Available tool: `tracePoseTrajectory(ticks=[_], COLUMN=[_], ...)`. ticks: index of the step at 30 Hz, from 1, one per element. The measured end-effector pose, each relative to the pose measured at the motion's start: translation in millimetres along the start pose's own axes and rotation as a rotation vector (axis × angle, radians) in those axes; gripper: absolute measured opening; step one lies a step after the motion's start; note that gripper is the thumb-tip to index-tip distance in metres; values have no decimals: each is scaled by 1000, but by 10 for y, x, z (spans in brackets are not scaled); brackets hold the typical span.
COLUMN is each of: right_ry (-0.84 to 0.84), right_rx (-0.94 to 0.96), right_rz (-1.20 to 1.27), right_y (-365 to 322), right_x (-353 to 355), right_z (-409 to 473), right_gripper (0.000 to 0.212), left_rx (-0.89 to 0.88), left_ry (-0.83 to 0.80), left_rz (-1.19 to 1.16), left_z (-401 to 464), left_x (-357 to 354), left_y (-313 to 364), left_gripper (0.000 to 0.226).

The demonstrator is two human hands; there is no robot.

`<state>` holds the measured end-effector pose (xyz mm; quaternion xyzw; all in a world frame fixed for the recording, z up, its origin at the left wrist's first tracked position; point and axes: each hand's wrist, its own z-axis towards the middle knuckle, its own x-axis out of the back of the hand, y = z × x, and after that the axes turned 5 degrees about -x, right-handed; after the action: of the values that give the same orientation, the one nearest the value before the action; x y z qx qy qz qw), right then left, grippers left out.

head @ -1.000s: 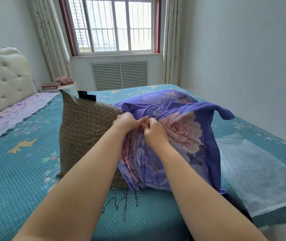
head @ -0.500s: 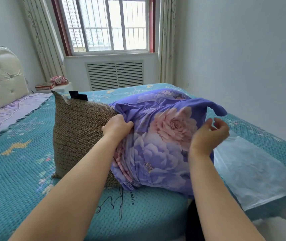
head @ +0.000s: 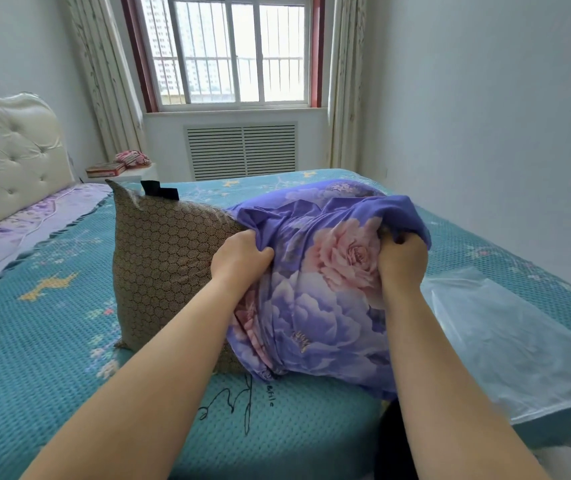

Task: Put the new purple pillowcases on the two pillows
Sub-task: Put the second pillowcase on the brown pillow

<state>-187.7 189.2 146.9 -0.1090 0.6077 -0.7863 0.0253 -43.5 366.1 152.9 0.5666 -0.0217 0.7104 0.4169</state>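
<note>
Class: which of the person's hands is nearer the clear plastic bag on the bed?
Right. The right hand grips the purple pillowcase just left of the plastic bag; the left hand grips it farther away, by the brown pillow.

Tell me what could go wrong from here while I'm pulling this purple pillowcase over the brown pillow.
1. The purple pillowcase covers only about half the brown pillow, and the cloth is bunched where the left hand and right hand grip it, so it may jam or go on twisted.
2. The pillow stands on edge near the bed's front edge; a hard tug could tip it off.
3. The clear plastic bag overhangs the edge and might slide down.
</note>
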Motion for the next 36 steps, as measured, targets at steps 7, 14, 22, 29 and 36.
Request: tracePoseTrajectory(ticks=[7,14,22,29,36], right_ry=[284,305,253,145,-19], right_rx=[-11,16,7,230,171], right_rz=[316,402,380,141,-107], right_y=[90,143,138,-283,-451], right_x=[-59,85,202,200,183], right_z=[-229,-304,-252,-73,512], right_gripper=[36,53,37,34,51], left_rx=[53,109,113,-70,189], left_ry=[-36,-203,-270,359,393], left_rz=[-21,134,166,-116,113], left_z=[310,816,906,855,728], left_x=[366,710,507,1009,1270], left_y=[-21,313,269,311,-752], left_gripper=[68,75,60,17,28])
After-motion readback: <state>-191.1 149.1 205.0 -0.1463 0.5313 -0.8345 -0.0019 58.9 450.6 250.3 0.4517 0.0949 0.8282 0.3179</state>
